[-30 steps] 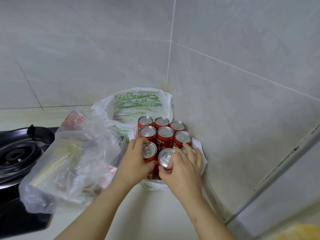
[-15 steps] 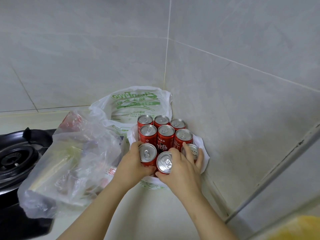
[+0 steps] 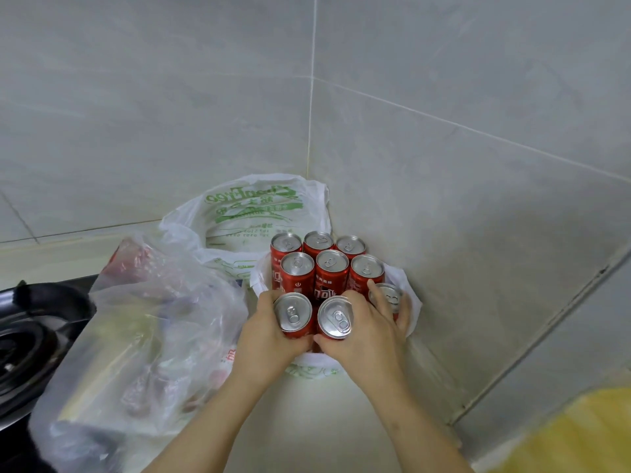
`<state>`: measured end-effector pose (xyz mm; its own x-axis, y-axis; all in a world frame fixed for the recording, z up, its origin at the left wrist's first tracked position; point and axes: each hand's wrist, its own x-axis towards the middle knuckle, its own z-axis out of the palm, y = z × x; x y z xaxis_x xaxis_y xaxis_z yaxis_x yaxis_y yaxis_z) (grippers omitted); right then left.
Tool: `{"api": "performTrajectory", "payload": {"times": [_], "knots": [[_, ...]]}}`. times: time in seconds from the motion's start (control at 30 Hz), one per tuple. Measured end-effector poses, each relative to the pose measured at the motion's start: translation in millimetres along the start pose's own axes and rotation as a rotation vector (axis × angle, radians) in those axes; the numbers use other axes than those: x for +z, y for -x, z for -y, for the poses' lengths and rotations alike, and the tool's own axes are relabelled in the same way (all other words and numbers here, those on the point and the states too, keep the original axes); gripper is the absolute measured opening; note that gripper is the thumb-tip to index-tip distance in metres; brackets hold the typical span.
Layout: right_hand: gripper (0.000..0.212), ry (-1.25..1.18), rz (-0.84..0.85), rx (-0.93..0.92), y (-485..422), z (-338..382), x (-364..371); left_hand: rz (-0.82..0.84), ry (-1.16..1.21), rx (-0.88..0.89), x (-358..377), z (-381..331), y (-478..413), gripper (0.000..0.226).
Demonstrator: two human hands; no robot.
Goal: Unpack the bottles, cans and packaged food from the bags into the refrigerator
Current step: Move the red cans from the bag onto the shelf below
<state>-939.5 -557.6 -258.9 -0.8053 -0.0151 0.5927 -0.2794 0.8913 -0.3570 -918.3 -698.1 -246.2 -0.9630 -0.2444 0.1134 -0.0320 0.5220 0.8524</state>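
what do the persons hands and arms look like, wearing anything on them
Both hands are bare: no gloves on the left hand or the right hand, and no rings show. The left forearm and right forearm are uncovered down to the frame edge, with no sleeve, watch or bracelet in view.

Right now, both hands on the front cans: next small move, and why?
Probably lift straight up. The left hand grips the front-left can, the right hand wraps the front-middle can and the front-right can; six cans behind stand close, so tilting could knock them.
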Motion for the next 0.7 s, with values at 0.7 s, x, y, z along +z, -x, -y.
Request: {"api": "performTrajectory", "payload": {"times": [0.7], "knots": [[0.052, -1.090, 0.324, 0.044, -75.6, 96.4, -45.9, -0.491, 0.246, 0.042, -108.6, -50.6, 2.8, 0.056]]}}
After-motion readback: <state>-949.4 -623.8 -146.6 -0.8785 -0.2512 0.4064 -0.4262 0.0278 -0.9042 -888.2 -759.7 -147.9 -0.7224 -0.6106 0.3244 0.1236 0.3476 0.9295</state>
